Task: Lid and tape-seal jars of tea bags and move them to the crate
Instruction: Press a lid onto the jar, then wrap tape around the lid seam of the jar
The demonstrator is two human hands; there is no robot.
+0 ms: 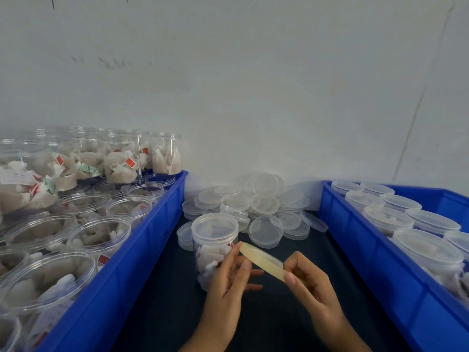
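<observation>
Jar (214,247), lidded, stands mid-worktop (162,295) between two blue crates; both hands pinch the tape (261,260), left hand (228,283) at its free end, right hand (308,283) probably on the roll; press that end onto the lid seam, keep tension.

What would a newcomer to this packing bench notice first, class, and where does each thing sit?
Two bare hands hold a yellowish clear tape roll at centre front, the left hand and right hand each pinching it, before a lidded clear plastic jar of tea bags. Blue plastic crates flank them: the left crate holds open jars, the right crate lidded ones. Loose clear round lids pile behind.
</observation>
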